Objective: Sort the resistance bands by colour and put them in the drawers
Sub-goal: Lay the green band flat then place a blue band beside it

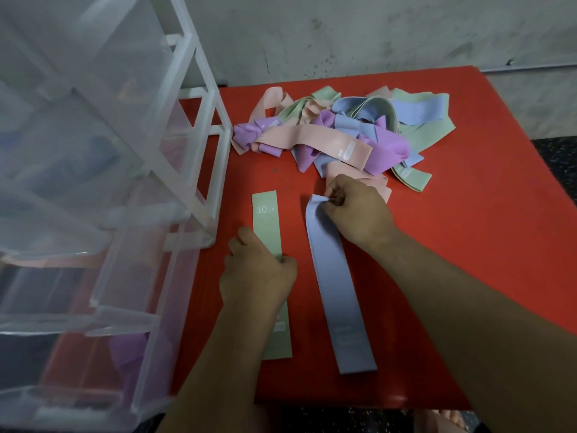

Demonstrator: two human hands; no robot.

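A green band (267, 214) marked "30 LB" lies flat and lengthwise on the red table (452, 245). My left hand (257, 271) grips it around its middle. To its right a blue band (337, 295) lies stretched out flat; my right hand (356, 214) pinches its far end. Behind both hands is a tangled pile of bands (340, 135) in pink, purple, blue and green. The clear plastic drawer unit (103, 189) stands at the left, with a pink band and a purple band showing through its drawers.
A grey wall (343, 35) rises just behind the table. The table's near edge (359, 404) runs below the bands, with dark floor beyond the right side. A bare foot shows at the bottom right.
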